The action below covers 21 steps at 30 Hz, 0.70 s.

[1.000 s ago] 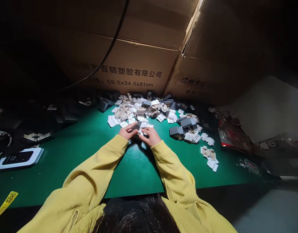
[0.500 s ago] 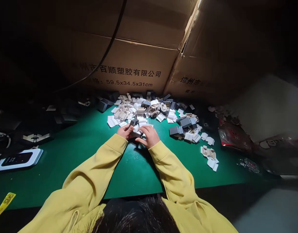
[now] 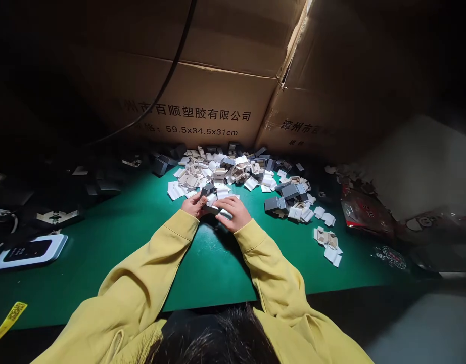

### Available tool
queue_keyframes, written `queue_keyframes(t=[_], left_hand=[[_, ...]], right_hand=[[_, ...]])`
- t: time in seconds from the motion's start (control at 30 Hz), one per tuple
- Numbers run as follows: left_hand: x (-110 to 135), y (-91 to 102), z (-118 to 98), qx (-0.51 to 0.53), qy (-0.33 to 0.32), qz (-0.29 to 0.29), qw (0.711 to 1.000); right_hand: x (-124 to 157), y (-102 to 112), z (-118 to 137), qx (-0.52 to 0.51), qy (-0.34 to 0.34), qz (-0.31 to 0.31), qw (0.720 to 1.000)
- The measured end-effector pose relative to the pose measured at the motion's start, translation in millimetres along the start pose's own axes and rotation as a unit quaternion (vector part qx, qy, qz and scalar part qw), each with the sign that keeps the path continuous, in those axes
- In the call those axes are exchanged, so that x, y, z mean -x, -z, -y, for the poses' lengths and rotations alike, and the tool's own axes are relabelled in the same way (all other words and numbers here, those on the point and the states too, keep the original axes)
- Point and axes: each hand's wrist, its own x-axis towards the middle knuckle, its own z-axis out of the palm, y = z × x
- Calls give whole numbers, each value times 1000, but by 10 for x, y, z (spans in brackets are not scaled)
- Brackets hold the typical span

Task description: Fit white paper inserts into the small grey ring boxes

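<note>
Between my two hands is a small dark box [image 3: 207, 190] with a white part showing beside its dark lid; fingers hide much of it. My left hand [image 3: 194, 205] grips its left side, thumb and fingers closed on it. Curled over the right side is my right hand [image 3: 235, 213], its fingers on the box's edge and a pale surface showing by the thumb. Just beyond the hands lies a heap of folded white paper inserts [image 3: 195, 174] and beige card pieces, with dark boxes among them.
Dark boxes [image 3: 289, 191] and white pieces lie at right on the green table [image 3: 134, 268]. Large cardboard cartons [image 3: 202, 96] stand behind, with a black cable [image 3: 168, 76] hanging in front. At left is a white device [image 3: 30, 251]; a plastic bag [image 3: 365, 210] lies at right.
My right thumb and fingers have shifted on the box, and a pale surface now shows by the thumb. The left hand has moved only slightly. The heap looks the same.
</note>
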Motion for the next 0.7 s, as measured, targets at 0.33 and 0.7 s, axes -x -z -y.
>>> queue_keyframes(t=[0.33, 0.7], left_hand=[[78, -62, -2, -37, 1, 8, 999], [52, -57, 41, -55, -8, 34, 998]], right_hand=[[-27, -138, 25, -59, -148, -66, 985], [-34, -174, 45, -111, -197, -87, 970]])
